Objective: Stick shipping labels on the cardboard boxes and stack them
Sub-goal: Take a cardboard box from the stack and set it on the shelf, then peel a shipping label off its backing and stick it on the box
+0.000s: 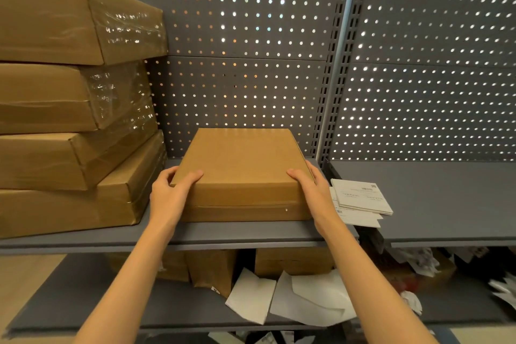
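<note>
A flat cardboard box (243, 173) lay on the grey shelf (229, 234), near its front edge, with both hands on its near corners. The left hand (170, 193) gripped the near left corner, thumb over the top face and fingers curled round the side; the right hand (312, 190) held the near right corner likewise, thumb on top and fingers wrapped down the side. The top and front of the box showed no label, so the sticking step for this box looked not yet done. A small pile of white shipping labels (360, 198) lay on the shelf just to the right of the box, apparently ready for use. To the left stood a stack of four wrapped cartons (69, 109), none with a visible label. Judging from this, the task seemed at an early stage, with labelling and stacking both left.
</note>
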`<move>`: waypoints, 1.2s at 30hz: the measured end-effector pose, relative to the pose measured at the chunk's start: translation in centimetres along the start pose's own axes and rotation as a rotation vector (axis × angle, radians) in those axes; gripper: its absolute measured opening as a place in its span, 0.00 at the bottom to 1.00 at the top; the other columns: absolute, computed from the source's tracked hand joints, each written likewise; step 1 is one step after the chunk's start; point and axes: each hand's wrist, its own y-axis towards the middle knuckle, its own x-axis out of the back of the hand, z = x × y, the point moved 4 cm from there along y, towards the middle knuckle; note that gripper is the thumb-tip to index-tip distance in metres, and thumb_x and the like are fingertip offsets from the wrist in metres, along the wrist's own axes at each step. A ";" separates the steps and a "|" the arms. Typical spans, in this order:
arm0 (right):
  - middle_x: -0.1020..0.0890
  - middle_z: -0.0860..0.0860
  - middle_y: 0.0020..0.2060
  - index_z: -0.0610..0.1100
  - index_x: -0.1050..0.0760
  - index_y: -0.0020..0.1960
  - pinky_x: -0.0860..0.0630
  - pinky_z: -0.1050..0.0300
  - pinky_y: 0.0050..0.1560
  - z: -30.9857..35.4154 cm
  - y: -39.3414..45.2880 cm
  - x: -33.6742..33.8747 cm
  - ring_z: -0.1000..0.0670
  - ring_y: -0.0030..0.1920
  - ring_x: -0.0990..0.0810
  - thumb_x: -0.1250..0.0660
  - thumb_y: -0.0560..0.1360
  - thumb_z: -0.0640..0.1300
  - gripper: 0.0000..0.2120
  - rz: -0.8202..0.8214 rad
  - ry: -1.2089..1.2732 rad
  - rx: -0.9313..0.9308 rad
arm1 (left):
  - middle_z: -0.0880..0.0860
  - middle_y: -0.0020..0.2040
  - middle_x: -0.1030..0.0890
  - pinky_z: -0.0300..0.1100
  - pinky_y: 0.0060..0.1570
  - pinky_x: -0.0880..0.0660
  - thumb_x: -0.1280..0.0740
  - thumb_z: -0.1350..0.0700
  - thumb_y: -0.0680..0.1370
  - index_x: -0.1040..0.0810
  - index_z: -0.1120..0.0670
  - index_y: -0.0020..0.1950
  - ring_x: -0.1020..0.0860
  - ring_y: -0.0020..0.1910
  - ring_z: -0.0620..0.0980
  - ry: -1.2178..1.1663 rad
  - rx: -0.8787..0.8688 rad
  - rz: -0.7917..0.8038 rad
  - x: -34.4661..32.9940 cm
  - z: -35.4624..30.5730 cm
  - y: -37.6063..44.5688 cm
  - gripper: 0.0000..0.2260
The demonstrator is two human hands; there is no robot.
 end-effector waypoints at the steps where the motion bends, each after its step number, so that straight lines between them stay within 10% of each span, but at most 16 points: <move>1: 0.28 0.53 0.63 0.50 0.38 0.73 0.33 0.65 0.41 0.1 -0.1 0.0 0.60 0.49 0.28 0.34 0.75 0.50 0.28 -0.003 -0.013 0.010 | 0.53 0.66 0.29 0.45 0.54 0.34 0.31 0.46 0.73 0.32 0.53 0.69 0.31 0.58 0.49 0.059 -0.025 0.014 0.2 -0.3 0.1 0.26; 7: 0.33 0.52 0.71 0.47 0.39 0.74 0.35 0.60 0.62 1.5 -0.3 0.8 0.52 0.69 0.34 0.31 0.74 0.46 0.31 -0.084 -0.129 0.121 | 0.55 0.65 0.27 0.53 0.60 0.32 0.34 0.47 0.76 0.33 0.53 0.70 0.30 0.63 0.56 0.651 -0.431 -0.011 0.2 -4.2 -0.7 0.24; 13: 0.27 0.49 0.66 0.43 0.31 0.69 0.32 0.58 0.65 2.8 -1.0 3.9 0.51 0.67 0.30 0.32 0.75 0.42 0.23 -0.205 -0.194 0.196 | 0.55 0.63 0.25 0.52 0.59 0.31 0.36 0.47 0.77 0.29 0.53 0.67 0.28 0.61 0.57 0.765 -0.640 0.048 -3.2 -7.0 -3.0 0.20; 23: 0.23 0.49 0.63 0.43 0.27 0.66 0.31 0.50 0.67 2.0 -1.3 11.6 0.51 0.64 0.27 0.33 0.75 0.43 0.20 -0.313 -0.371 0.159 | 0.53 0.61 0.24 0.48 0.56 0.35 0.38 0.48 0.78 0.27 0.52 0.64 0.28 0.59 0.56 0.793 -0.771 0.203 -11.7 -9.1 -6.3 0.17; 36: 0.28 0.50 0.67 0.44 0.31 0.68 0.35 0.56 0.64 1.3 3.9 17.9 0.50 0.68 0.32 0.36 0.77 0.46 0.20 -0.009 -0.846 0.326 | 0.55 0.56 0.22 0.47 0.52 0.35 0.40 0.49 0.79 0.26 0.55 0.63 0.27 0.54 0.57 0.990 -0.807 0.151 -22.6 -9.6 -9.8 0.16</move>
